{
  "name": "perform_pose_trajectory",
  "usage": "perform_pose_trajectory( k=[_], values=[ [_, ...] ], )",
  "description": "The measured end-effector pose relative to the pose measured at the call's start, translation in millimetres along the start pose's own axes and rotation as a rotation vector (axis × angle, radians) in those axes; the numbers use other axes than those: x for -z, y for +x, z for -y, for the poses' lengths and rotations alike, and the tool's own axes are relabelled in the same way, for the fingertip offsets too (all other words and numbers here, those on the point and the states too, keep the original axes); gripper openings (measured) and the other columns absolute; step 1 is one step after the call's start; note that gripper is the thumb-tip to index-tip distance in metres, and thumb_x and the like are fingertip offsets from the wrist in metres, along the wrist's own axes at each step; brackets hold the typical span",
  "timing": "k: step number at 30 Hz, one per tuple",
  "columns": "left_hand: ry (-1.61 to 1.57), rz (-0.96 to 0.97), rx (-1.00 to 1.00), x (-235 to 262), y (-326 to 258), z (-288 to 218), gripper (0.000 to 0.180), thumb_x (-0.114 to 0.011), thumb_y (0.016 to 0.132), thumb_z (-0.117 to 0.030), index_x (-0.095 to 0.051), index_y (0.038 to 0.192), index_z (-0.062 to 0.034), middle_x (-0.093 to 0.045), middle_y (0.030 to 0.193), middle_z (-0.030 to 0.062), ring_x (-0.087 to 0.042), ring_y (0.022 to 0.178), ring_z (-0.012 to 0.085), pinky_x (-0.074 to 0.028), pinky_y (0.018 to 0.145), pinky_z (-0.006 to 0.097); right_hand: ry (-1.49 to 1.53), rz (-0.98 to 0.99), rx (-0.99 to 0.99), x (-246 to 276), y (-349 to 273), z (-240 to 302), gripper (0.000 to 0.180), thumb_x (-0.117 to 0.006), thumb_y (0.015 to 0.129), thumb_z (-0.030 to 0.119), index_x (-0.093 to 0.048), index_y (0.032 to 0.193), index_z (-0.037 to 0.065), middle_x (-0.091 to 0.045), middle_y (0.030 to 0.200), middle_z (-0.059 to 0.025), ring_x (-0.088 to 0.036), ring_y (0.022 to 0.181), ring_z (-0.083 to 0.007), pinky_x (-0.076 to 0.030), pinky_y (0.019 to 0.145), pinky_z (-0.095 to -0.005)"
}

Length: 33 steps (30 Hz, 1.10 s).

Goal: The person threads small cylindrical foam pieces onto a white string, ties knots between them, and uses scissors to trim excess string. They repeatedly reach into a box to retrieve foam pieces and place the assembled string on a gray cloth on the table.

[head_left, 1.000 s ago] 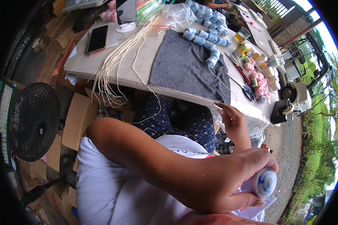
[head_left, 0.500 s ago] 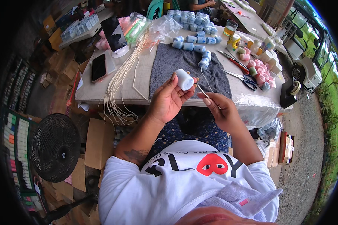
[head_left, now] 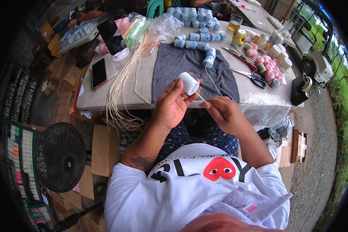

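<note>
A white and pale blue cylinder (head_left: 188,83) is held up between the thumb and fingers of my left hand (head_left: 169,107), above the near edge of the table. In a pinch, my right hand (head_left: 225,112) grips a thin white cord (head_left: 200,96), whose tip meets the cylinder's blue-marked end face. Whether the tip has passed inside cannot be seen. The cord runs back over a dark grey towel (head_left: 172,67) to a bent row of blue and white cylinders (head_left: 208,61) threaded on it.
Loose cream cords (head_left: 123,77) hang over the table's front edge, near a phone (head_left: 99,73). Scissors (head_left: 255,78), red-handled pliers (head_left: 247,62), pink cylinders (head_left: 269,69) and a drinking glass (head_left: 234,23) lie or stand to the right. A black fan (head_left: 62,156) stands at left.
My right hand has shifted slightly left, and the cord's tip has gone from beside the cylinder to its end face. My left hand keeps its hold. The whole view has shifted a little.
</note>
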<state>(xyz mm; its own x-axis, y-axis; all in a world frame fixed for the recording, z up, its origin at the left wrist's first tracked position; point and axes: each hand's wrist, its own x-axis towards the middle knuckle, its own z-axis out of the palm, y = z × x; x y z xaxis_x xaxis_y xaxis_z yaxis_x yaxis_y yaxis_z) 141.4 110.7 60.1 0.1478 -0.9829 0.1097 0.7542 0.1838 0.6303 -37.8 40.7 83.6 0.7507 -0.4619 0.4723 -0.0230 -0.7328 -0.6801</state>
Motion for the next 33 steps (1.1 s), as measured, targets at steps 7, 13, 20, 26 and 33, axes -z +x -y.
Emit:
perform_pose_trajectory(
  k=[7, 13, 20, 26, 33],
  values=[
    [0.083, 0.001, -0.08, 2, 1, 0, 0.033, -0.056, 0.094, -0.019, -0.048, 0.123, -0.0072, -0.056, 0.12, 0.0168, -0.057, 0.107, 0.0223, -0.045, 0.094, 0.034, 0.061, -0.041, 0.043, 1, 4, -1, 0.015, -0.058, 0.09, 0.012, -0.063, 0.086, -0.001, -0.055, 0.067, -0.0146, -0.055, 0.06, -0.0316, -0.043, 0.056, -0.0387],
    [0.064, 0.019, -0.045, 4, 1, 3, 0.032, -0.055, 0.094, -0.018, -0.048, 0.123, -0.0071, -0.055, 0.121, 0.0173, -0.056, 0.108, 0.0218, -0.046, 0.094, 0.033, 0.097, -0.069, -0.101, 2, 1, 1, 0.02, -0.051, 0.095, 0.014, -0.065, 0.098, 0.0, -0.055, 0.077, -0.0111, -0.052, 0.07, -0.0225, -0.042, 0.066, -0.0309],
    [0.139, 0.073, -0.09, -2, -2, 17, 0.04, -0.056, 0.093, -0.012, -0.045, 0.13, -0.0064, -0.052, 0.127, 0.0184, -0.053, 0.115, 0.0236, -0.042, 0.1, 0.037, -0.021, -0.038, -0.045, -1, 1, -3, 0.013, -0.058, 0.091, 0.011, -0.062, 0.094, -0.001, -0.056, 0.074, -0.0123, -0.057, 0.065, -0.0259, -0.044, 0.06, -0.035],
    [0.207, 0.076, -0.167, -2, -1, 20, 0.042, -0.058, 0.09, -0.004, -0.044, 0.129, -0.0068, -0.05, 0.129, 0.0194, -0.048, 0.122, 0.0237, -0.039, 0.103, 0.036, 0.149, -0.168, -0.274, -2, -11, -3, 0.011, -0.063, 0.088, 0.009, -0.058, 0.093, 0.001, -0.058, 0.076, -0.0092, -0.061, 0.072, -0.0171, -0.046, 0.062, -0.0302],
    [0.334, 0.067, -0.202, -3, -3, 30, 0.043, -0.057, 0.089, 0.0, -0.043, 0.129, -0.0067, -0.049, 0.13, 0.0201, -0.047, 0.123, 0.0237, -0.038, 0.104, 0.035, 0.007, -0.239, -0.084, -9, -18, -16, 0.01, -0.065, 0.084, 0.002, -0.059, 0.092, 0.002, -0.062, 0.081, -0.0092, -0.062, 0.074, -0.0186, -0.047, 0.067, -0.0292]
  ],
)
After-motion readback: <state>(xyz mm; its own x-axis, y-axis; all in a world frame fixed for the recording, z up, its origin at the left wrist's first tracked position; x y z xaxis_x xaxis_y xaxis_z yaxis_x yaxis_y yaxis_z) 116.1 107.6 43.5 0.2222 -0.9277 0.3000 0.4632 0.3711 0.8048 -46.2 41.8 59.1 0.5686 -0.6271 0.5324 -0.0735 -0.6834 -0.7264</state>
